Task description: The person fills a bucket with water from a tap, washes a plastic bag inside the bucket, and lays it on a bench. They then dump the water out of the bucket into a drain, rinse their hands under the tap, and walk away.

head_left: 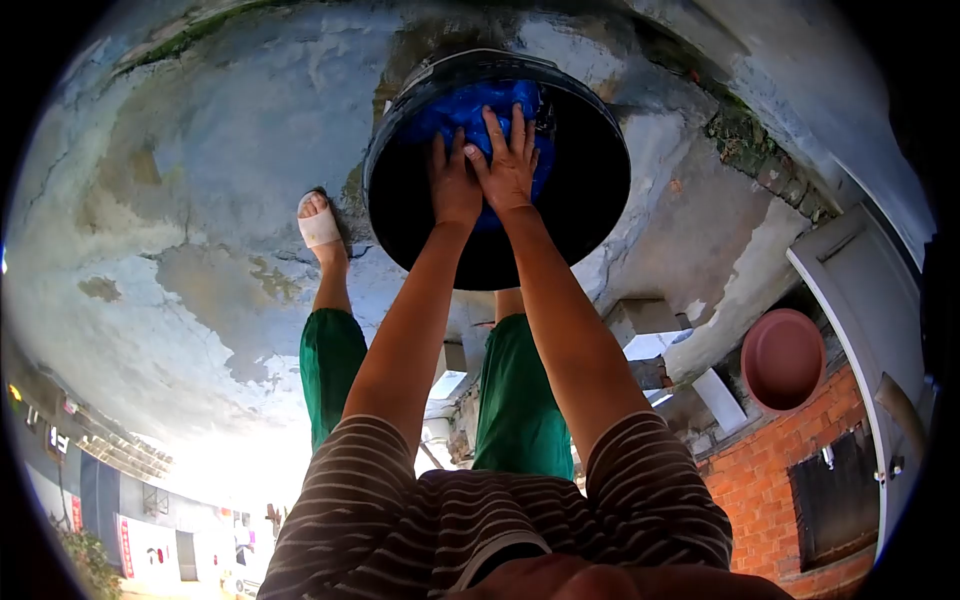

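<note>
Both of my arms reach down into a large black bucket (pixel 590 190). A crumpled, shiny blue plastic-like sheet or bag (pixel 465 105) lies inside, bunched against the far wall. My right hand (pixel 506 172) rests palm down on the blue material, fingers stretched and spread, thumb over toward the other hand. Beside it, my left hand (pixel 455 188) presses on the same blue material with its fingers extended; their tips partly sink into its folds. The two hands touch or overlap at the right thumb. The bucket's lower inside is in dark shadow.
The bucket stands on worn, patchy concrete (pixel 250 130). My sandalled foot (pixel 319 222) is left of it. At right are a reddish plastic basin (pixel 783 360), a white door (pixel 868 300), pale blocks (pixel 720 400) and a brick wall (pixel 760 450).
</note>
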A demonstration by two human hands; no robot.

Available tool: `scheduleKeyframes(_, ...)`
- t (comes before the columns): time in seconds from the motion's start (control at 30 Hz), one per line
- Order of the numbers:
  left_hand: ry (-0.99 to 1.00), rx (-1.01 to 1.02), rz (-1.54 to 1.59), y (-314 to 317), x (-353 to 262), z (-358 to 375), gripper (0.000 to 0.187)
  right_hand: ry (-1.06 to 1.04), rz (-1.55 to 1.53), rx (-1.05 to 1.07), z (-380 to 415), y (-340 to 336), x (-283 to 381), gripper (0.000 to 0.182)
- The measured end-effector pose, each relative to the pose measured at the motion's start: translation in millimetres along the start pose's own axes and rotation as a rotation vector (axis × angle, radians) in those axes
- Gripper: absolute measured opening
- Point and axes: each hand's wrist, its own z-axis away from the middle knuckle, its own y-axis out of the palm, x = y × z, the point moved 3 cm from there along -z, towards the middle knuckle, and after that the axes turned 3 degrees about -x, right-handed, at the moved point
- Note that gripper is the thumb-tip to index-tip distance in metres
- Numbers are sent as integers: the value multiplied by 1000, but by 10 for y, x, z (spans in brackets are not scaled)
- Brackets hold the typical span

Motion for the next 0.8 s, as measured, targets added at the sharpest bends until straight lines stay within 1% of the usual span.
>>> scheduleKeyframes(0.03, 45, 50, -146, 174, 115, -90, 48, 27, 9, 26, -84, 194, -157, 59)
scheduleKeyframes(0.07, 43, 42, -146, 236, 145, -183, 48, 19, 6, 26, -192, 322, -218, 59)
scheduleKeyframes(0.13, 33, 87, -156, 383, 232, -304, 50, 105, 121, 78, -316, 564, -314, 59)
scheduleKeyframes(0.17, 6, 31, -154, 581, 417, -391, 51, 140, 142, 111, -383, 626, -324, 60)
scheduleKeyframes(0.2, 1, 34, -157, 633, 475, -477, 51, 141, 141, 116, -428, 698, -350, 60)
scheduleKeyframes(0.27, -127, 144, -28, 744, 601, -608, 50, 203, 121, 154, -521, 849, -434, 58)
scheduleKeyframes(0.3, -125, 142, -31, 668, 548, -707, 50, 203, 116, 152, -581, 909, -454, 58)
scheduleKeyframes(0.37, -329, 532, 90, 594, 426, -814, 53, 168, 194, 197, -665, 1008, -537, 58)
scheduleKeyframes(0.4, -325, 532, 90, 785, 584, -828, 53, 169, 194, 194, -783, 1062, -622, 58)
scheduleKeyframes(0.43, -220, 467, 90, 1092, 834, -847, 53, 75, 276, 342, -923, 1175, -720, 53)
scheduleKeyframes(0.47, -120, 401, 90, 1135, 859, -870, 53, -21, 357, 494, -959, 1242, -771, 50)
scheduleKeyframes(0.5, -124, 401, 88, 1190, 897, -886, 53, -23, 356, 498, -915, 1260, -824, 50)
scheduleKeyframes(0.53, -382, 377, 151, 1242, 978, -864, 49, -1, 283, 338, -870, 1220, -861, 43)
scheduleKeyframes(0.6, -637, 348, 213, 1226, 1025, -779, 46, 22, 211, 176, -792, 1059, -823, 36)
scheduleKeyframes(0.63, -855, 65, 932, 1211, 1023, -749, 48, 60, 37, 100, -787, 956, -803, 31)
scheduleKeyframes(0.67, -1014, -261, 1652, 1163, 957, -685, 49, 101, -133, 29, -760, 857, -808, 26)
scheduleKeyframes(0.7, -1018, -259, 1658, 1064, 919, -644, 49, 131, -563, -44, -634, 813, -757, 22)
scheduleKeyframes(0.73, -908, -173, 1678, 930, 893, -675, 51, 122, -558, -46, -571, 735, -747, 22)
scheduleKeyframes(0.77, -798, -90, 1690, 760, 794, -693, 54, 171, -645, 58, -401, 433, -483, 23)
scheduleKeyframes(0.8, -795, -92, 1694, 619, 677, -689, 54, 222, -732, 164, -194, 215, -258, 25)
